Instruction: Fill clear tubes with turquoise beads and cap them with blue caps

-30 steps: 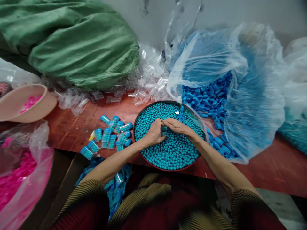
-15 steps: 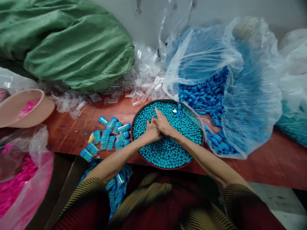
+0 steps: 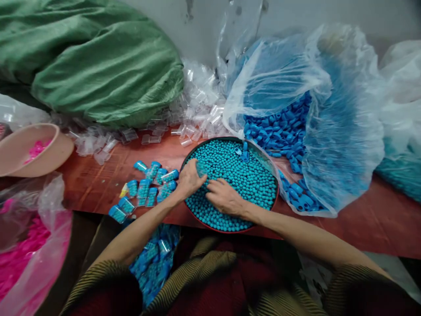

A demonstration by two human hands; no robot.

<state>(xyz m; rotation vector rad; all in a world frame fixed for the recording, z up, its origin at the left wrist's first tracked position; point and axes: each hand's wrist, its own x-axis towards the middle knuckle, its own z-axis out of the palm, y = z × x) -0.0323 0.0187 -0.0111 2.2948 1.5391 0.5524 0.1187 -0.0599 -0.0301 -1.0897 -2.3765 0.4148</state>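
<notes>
A round basin (image 3: 277, 198) full of small turquoise beads (image 3: 243, 184) stands in front of me. Over its left side, my left hand (image 3: 190, 179) is closed around a small clear plastic container (image 3: 201, 168), partly hidden by the fingers. My right hand (image 3: 225, 196) is low over the beads, to the right of the left hand, with its fingers curled; whatever they hold is hidden. A blue plastic piece (image 3: 245, 151) and a clear container (image 3: 237, 151) lie on the beads near the far rim. Several filled containers with blue caps (image 3: 144, 189) lie left of the basin.
Behind the basin are loose clear containers (image 3: 197, 118) and a green cloth sack (image 3: 108, 70). An open plastic bag of blue caps (image 3: 279, 131) borders the right side. At left are a peach bowl (image 3: 55, 151) and a bag of pink pieces (image 3: 29, 245). Filled containers (image 3: 154, 263) lie below the table edge.
My hands were together over the middle of the basin and have moved apart. The left went left and now shows a clear container; the right came down and nearer to me, fingers curled.
</notes>
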